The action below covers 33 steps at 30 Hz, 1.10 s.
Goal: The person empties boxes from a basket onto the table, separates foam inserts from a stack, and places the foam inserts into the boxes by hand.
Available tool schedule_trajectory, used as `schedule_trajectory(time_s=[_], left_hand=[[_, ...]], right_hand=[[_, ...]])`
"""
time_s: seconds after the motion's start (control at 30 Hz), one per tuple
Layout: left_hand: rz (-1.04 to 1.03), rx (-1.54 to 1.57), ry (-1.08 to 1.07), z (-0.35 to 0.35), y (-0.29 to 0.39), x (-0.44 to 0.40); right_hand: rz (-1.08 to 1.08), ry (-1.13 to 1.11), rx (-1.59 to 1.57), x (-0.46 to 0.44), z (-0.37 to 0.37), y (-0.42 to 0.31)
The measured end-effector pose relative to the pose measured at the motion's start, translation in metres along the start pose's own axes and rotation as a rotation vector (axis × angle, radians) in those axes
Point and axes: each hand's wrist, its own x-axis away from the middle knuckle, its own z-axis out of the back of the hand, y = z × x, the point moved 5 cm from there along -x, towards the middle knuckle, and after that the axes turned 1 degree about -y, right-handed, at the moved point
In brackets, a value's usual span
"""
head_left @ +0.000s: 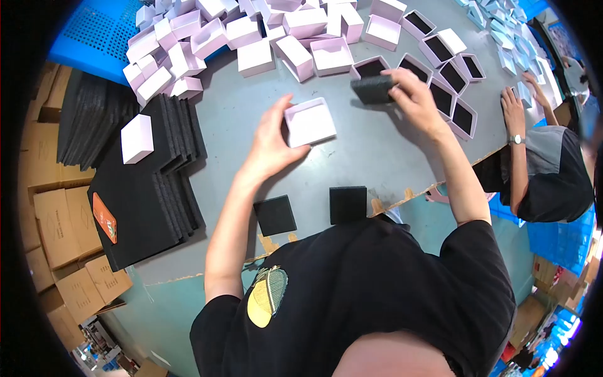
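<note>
Watching the table (pixel 352 154) from my end, the biggest worry is the heap of pale boxes (pixel 256 58) just beyond my hands: a wide reach could knock some loose, since they lean on each other at odd angles. Left of my left hand (pixel 271 146), the black foam stack (pixel 138 195) carries a small upright box (pixel 137 139) and an orange phone (pixel 104 217); a bumped sheet might tip or slide either one. Out past my right hand (pixel 418 103), the foam-lined boxes (pixel 463 117) sit crowded, so a stray knuckle could shove them out of line.

Closer in, the white box (pixel 312 122) could skid or twist, because I've only got it from one side. And the black foam piece (pixel 370 90) could slip or catch on a rim, being pinched at one end and tilted; whether it's one pad or several, I can't tell.

Now the pose. Both arms reach forward from my body, elbows bent, hands apart. My left hand cups the white box, fingers up its left side, thumb by the near edge, open face up. My right hand grips the foam piece between thumb and fingers, above the table, right of the box.
</note>
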Motion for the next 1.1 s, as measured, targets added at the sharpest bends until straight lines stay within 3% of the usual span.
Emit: schedule_trajectory(time_s=[0.1, 0.17, 0.23, 0.37, 0.53, 0.6, 0.63, 0.7, 0.77, 0.87, 1.03, 1.1], left_hand=[[-0.024, 0.102, 0.002, -0.029, 0.008, -0.008], [-0.012, 0.143, 0.022, -0.039, 0.012, -0.013], [-0.009, 0.157, 0.023, -0.046, 0.014, -0.015], [-0.016, 0.121, 0.018, -0.05, 0.016, -0.019], [-0.008, 0.156, -0.042, -0.053, 0.015, -0.024], [-0.147, 0.066, -0.004, -0.041, 0.02, -0.028], [-0.214, 0.022, 0.013, -0.033, 0.022, -0.032], [-0.393, -0.21, 0.276, 0.002, 0.03, -0.046], [-0.364, -0.417, 0.328, 0.027, 0.042, -0.07], [-0.368, -0.68, 0.262, 0.024, 0.027, -0.104], [-0.349, -0.531, 0.171, 0.022, 0.014, -0.111], [-0.331, -0.5, 0.158, 0.027, 0.014, -0.099]], right_hand=[[0.031, 0.129, -0.073, -0.012, 0.015, -0.048], [0.347, 0.079, 0.172, -0.004, -0.005, -0.09], [0.502, -0.076, 0.255, 0.005, -0.029, -0.108], [0.54, -0.142, 0.256, 0.01, -0.052, -0.094], [0.449, -0.341, 0.323, -0.003, -0.06, -0.076], [0.315, -0.49, 0.35, -0.006, -0.052, -0.079], [0.296, -0.462, 0.358, -0.006, -0.046, -0.078], [0.372, -0.252, 0.33, 0.002, -0.028, -0.102], [0.41, -0.449, 0.319, 0.039, -0.032, -0.13], [0.407, -0.533, 0.149, 0.085, -0.054, -0.161], [0.429, -0.399, 0.398, 0.104, -0.063, -0.148], [0.258, -0.473, 0.408, 0.103, -0.059, -0.143]])
